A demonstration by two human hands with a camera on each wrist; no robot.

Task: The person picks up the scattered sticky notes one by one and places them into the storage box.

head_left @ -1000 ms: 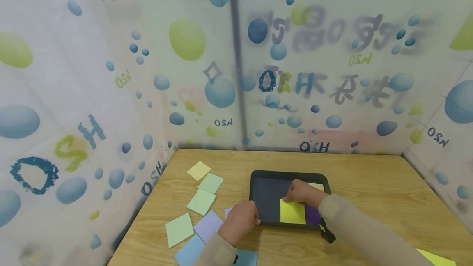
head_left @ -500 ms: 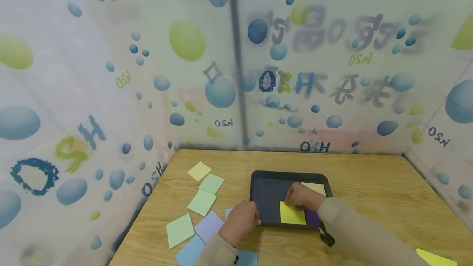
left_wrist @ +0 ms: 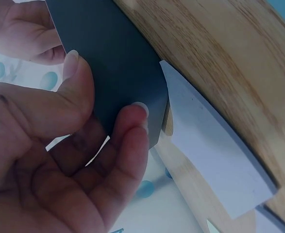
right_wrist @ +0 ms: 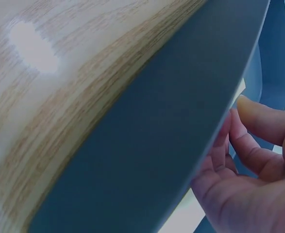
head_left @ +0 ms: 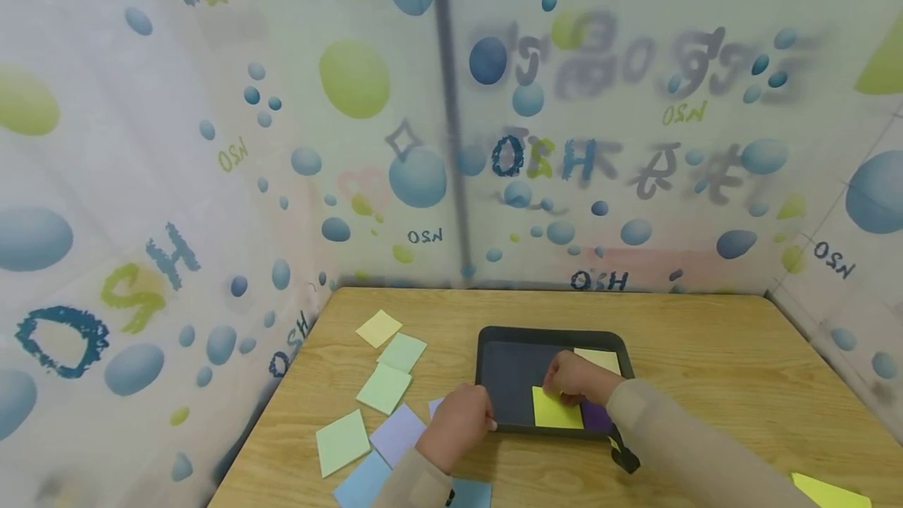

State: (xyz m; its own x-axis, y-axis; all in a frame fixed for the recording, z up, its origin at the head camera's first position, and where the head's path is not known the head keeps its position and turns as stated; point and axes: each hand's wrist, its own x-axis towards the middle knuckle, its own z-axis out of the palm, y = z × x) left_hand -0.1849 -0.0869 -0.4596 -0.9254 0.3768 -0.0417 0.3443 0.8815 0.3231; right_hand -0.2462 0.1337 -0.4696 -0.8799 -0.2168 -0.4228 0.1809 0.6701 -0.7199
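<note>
A dark rectangular tray [head_left: 511,367] lies on the wooden table. My left hand [head_left: 460,426] grips its near left corner; in the left wrist view the thumb is at the rim and the fingers curl against the outer wall. Inside the tray, my right hand [head_left: 574,376] pinches the far edge of a bright yellow sticky note [head_left: 553,412] by the near wall. To its right lies a dark purple note [head_left: 596,416], and a cream note [head_left: 600,359] sits at the far right, partly behind the hand. The tray wall hides some right fingertips in the right wrist view.
Left of the tray are a pale yellow note [head_left: 379,328], several green notes [head_left: 342,443], lilac notes [head_left: 400,433] and blue notes [head_left: 364,481]. A black tab [head_left: 625,457] juts from the tray's near right corner. Another yellow note [head_left: 828,491] lies at the near right. A patterned curtain [head_left: 607,100] stands behind.
My right hand has shifted slightly toward the near side, uncovering more of the cream note, and the yellow note's far edge has dropped a little. The left hand keeps its place.
</note>
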